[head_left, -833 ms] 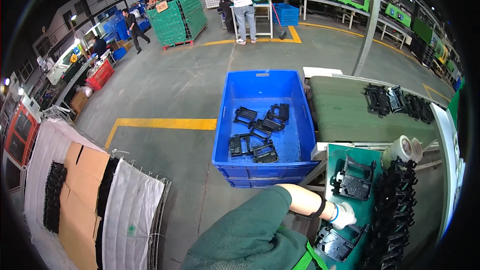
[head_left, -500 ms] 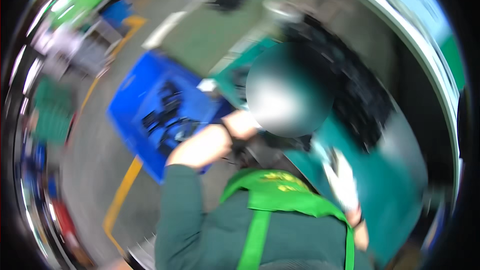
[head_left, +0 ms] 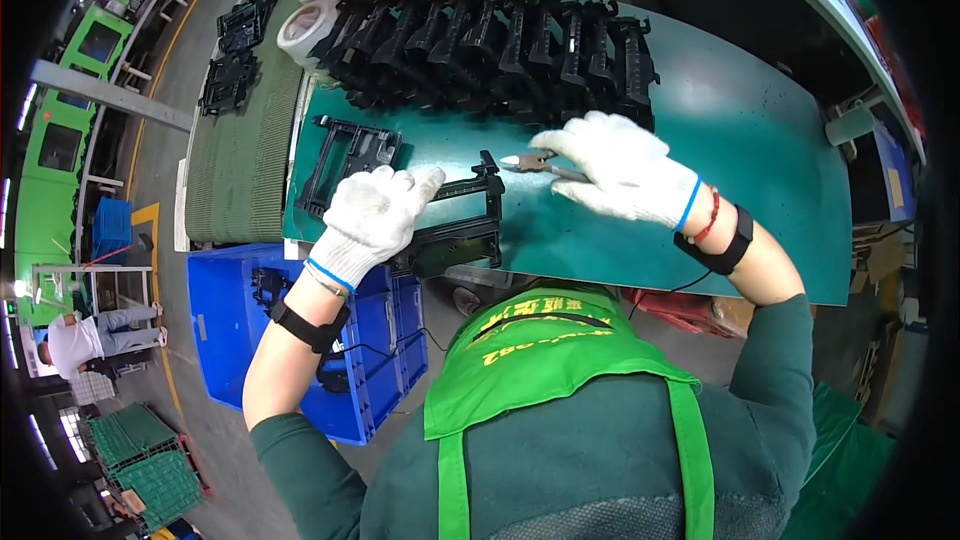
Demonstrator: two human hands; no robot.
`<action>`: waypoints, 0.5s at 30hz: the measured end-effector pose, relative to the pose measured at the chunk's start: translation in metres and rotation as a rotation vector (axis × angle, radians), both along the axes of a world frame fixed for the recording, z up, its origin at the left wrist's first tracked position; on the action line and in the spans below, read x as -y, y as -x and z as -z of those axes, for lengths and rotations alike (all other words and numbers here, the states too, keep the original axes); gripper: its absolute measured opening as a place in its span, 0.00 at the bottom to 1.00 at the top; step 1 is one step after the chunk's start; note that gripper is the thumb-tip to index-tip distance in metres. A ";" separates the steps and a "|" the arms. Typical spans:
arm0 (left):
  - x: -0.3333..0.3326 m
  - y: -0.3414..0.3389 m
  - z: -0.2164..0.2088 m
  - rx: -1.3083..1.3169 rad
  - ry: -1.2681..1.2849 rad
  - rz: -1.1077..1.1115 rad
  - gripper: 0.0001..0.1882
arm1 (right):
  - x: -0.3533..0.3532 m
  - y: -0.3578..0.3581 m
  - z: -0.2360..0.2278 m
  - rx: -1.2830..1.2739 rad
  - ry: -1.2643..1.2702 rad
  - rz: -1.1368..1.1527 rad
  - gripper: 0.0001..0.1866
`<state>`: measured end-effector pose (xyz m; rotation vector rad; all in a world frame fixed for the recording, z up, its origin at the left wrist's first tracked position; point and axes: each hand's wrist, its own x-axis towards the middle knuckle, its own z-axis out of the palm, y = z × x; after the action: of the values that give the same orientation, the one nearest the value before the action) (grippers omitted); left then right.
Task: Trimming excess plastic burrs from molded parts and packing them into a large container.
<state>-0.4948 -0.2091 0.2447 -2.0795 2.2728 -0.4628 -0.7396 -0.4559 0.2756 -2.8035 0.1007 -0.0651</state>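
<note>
My left hand (head_left: 372, 215), in a white glove, is closed on a black plastic frame (head_left: 455, 232) at the near edge of the green table. This frame is rectangular, with an open middle and a small raised corner. In my gloved right hand (head_left: 625, 168) is a pair of cutting pliers (head_left: 540, 164), its jaws pointing left toward that raised corner. A small gap appears between the jaw tips and the corner. Just beyond my left hand lies a second black plastic frame (head_left: 348, 155), flat on the table.
A long row of similar black parts (head_left: 500, 45) lines the table's far side, beside rolls of tape (head_left: 303, 25). Left of the table runs a green conveyor belt (head_left: 240, 165) carrying more black parts. A blue bin (head_left: 232, 340) stands below my left forearm. Far left, a person (head_left: 100, 335) stands.
My view has turned, and the earlier picture is blurred. My left hand, earlier reaching out beside the blue bin, now holds the black frame at the table. My right hand has come in toward it.
</note>
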 end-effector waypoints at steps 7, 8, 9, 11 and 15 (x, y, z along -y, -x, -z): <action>0.008 0.004 -0.014 0.043 -0.051 0.040 0.25 | 0.020 -0.021 -0.006 -0.169 -0.010 -0.122 0.28; 0.009 0.003 -0.014 0.050 -0.043 0.048 0.25 | 0.023 -0.024 -0.005 -0.202 -0.049 -0.156 0.29; 0.009 0.003 -0.015 0.056 -0.034 0.056 0.25 | 0.026 -0.027 -0.005 -0.200 -0.050 -0.154 0.29; 0.009 0.002 -0.015 0.062 -0.025 0.063 0.25 | 0.030 -0.030 -0.007 -0.232 -0.073 -0.192 0.29; 0.012 0.002 -0.018 0.060 -0.040 0.069 0.25 | 0.031 -0.032 -0.011 -0.229 -0.077 -0.234 0.28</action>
<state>-0.4971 -0.2214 0.2629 -1.9473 2.3062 -0.4711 -0.7073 -0.4864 0.2864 -2.7139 -0.1678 0.3088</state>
